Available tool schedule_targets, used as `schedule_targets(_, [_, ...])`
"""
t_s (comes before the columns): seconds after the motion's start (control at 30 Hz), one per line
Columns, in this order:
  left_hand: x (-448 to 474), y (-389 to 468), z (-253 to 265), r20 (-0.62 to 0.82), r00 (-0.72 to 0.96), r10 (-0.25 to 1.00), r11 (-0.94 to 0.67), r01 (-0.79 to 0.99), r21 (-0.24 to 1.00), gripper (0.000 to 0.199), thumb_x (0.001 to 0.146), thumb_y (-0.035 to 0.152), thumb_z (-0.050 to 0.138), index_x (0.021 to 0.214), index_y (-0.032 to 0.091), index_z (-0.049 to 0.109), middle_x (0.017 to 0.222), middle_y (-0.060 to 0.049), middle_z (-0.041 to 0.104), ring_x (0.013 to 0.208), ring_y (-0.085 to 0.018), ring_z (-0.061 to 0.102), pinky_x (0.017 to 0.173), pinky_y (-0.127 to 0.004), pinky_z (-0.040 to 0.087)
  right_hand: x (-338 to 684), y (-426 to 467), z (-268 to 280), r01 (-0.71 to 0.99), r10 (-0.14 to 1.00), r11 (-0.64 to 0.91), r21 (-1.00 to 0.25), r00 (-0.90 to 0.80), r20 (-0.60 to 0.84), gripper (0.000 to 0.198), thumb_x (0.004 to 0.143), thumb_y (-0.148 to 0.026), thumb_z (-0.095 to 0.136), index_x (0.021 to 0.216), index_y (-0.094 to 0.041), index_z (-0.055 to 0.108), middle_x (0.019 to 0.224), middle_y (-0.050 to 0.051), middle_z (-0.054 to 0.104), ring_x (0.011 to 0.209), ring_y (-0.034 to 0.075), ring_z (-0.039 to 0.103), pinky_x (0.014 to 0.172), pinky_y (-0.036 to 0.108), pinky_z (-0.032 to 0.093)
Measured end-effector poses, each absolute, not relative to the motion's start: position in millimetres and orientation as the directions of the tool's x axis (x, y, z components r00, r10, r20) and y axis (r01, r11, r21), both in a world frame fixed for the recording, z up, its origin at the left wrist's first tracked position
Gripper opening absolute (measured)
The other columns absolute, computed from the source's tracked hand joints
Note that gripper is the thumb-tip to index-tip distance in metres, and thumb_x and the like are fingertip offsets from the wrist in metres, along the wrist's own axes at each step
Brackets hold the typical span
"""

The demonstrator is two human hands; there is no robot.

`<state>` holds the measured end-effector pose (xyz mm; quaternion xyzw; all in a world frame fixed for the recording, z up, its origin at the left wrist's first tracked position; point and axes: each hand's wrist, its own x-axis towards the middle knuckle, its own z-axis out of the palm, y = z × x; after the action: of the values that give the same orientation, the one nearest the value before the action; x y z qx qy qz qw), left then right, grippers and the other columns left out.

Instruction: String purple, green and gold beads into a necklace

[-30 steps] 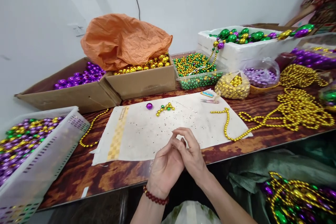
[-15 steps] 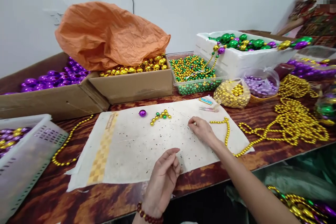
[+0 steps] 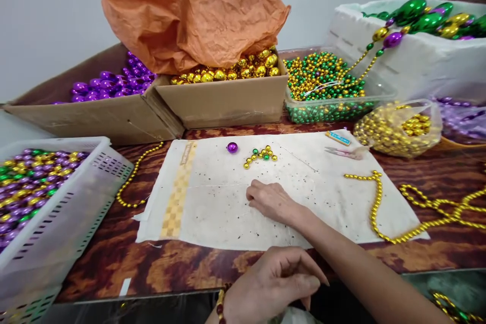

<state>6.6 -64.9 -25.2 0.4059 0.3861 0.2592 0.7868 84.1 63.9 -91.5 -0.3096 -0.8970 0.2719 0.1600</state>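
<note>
Centrally, a white cloth point(image 3: 212, 217) lies on the wood-patterned table point(image 3: 190, 268), its far edge near the gold-filled cardboard box point(image 3: 228, 104) and the clear tub point(image 3: 326, 109), its near edge set back from the table's front edge by a strip of wood. At left, a perforated white basket point(image 3: 76, 228) stands beyond the cloth's edge; at right, a gold bead strand point(image 3: 378, 193) curves over the cloth and off its near corner. The widest room for moving is the speckled middle of the cloth, bounded behind by a small bead cluster point(image 3: 266, 157) and a purple ball point(image 3: 232, 148).

Compared with half a second earlier, the right hand point(image 3: 271, 200) has shifted leftward from beside the white string point(image 3: 298, 158) to mid-cloth; the left hand point(image 3: 275, 278), previously palm-up over the near part of the cloth, now shows its back above the table's front edge. Cluster and ball keep their places on the cloth.

Right hand: fingers bent and drawn together, low over the cloth, near the end of a fine thread point(image 3: 224, 186) that runs leftward across the fabric; whether the thread is gripped cannot be told. Left hand: half-curled, thumb close to the forefinger, with a bracelet point(image 3: 220, 306) at the wrist; any hold is indiscernible.
</note>
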Motion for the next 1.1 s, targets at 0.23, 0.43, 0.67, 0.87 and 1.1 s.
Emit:
schedule_targets(0.23, [-11,-54,-24,-0.383,0.465,0.798,0.485,-0.119,0.866,0.026,0.087,0.035,0.056,0.1,0.014,0.065,0.069,-0.002,0.056,0.064,-0.01,0.051,0.065,-0.023,0.037,83,65,-97,0.481,0.666,0.612,-0.628,-0.742,0.081,0.006,0.089,-0.018,0.054,0.087,-0.021,0.059,0.091,0.002,0.06,0.069,0.014,0.056,0.059,0.026,0.033])
schedule_targets(0.43, [-29,-33,-12,-0.318,0.347,0.882,0.353,-0.039,0.935,0.024,0.093,0.034,0.048,0.103,0.017,0.06,0.065,0.0,0.055,0.062,-0.011,0.05,0.064,-0.024,0.036,100,67,-86,0.444,0.781,0.435,-0.783,-0.618,0.084,0.007,0.093,-0.021,0.048,0.091,-0.023,0.054,0.082,-0.003,0.065,0.068,0.011,0.06,0.061,0.021,0.04])
schedule_targets(0.67, [15,67,-21,0.059,0.318,0.946,-0.217,0.488,0.845,0.018,0.092,0.028,0.047,0.102,0.021,0.061,0.093,-0.004,0.061,0.087,-0.017,0.054,0.078,-0.03,0.04,182,45,-98,-0.389,0.959,-0.281,-0.877,-0.139,-0.246,0.023,0.08,-0.032,0.068,0.096,-0.017,0.059,0.073,0.004,0.071,0.059,0.015,0.066,0.046,0.019,0.038])
schedule_targets(0.87, [63,154,-72,0.086,0.626,0.775,-0.602,0.689,0.404,0.021,0.086,0.014,0.047,0.102,0.02,0.06,0.1,-0.006,0.058,0.1,-0.023,0.044,0.084,-0.037,0.035,227,14,-97,-0.506,0.917,-0.37,-0.779,-0.064,-0.394,0.027,0.073,-0.037,0.076,0.079,-0.014,0.063,0.07,0.008,0.072,0.053,0.016,0.066,0.042,0.018,0.037])
schedule_targets(1.1, [69,194,-74,-0.093,0.725,0.682,-0.661,0.666,0.345,0.008,0.08,0.016,0.052,0.084,0.02,0.057,0.091,-0.003,0.056,0.092,-0.022,0.041,0.079,-0.036,0.032,228,9,-100,-0.486,0.935,-0.33,-0.809,-0.05,-0.352,0.023,0.079,-0.036,0.071,0.079,-0.013,0.066,0.07,0.006,0.07,0.052,0.011,0.061,0.045,0.017,0.036])
